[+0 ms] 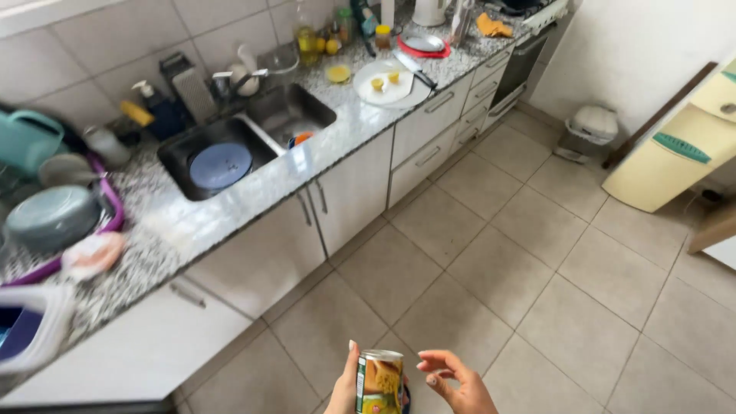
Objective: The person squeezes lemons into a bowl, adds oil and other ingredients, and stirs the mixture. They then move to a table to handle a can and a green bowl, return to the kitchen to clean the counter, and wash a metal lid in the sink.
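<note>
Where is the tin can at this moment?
In the head view the tin can sits at the bottom centre, held upright in the left hand over the tiled floor, the right hand open beside it.

A speckled grey stone counter (349, 130) runs along the tiled wall above pale cabinets. A double sink (249, 138) is set into it, with a blue plate (221, 165) in the nearer basin. At the near end stands a purple dish rack (107, 201) with a grey bowl (52, 218). Farther along lies a white cutting board (392, 83) with a knife (415, 70), then a red plate (423, 46). A small bin (589, 129) stands on the tiled floor (521, 253).
</note>
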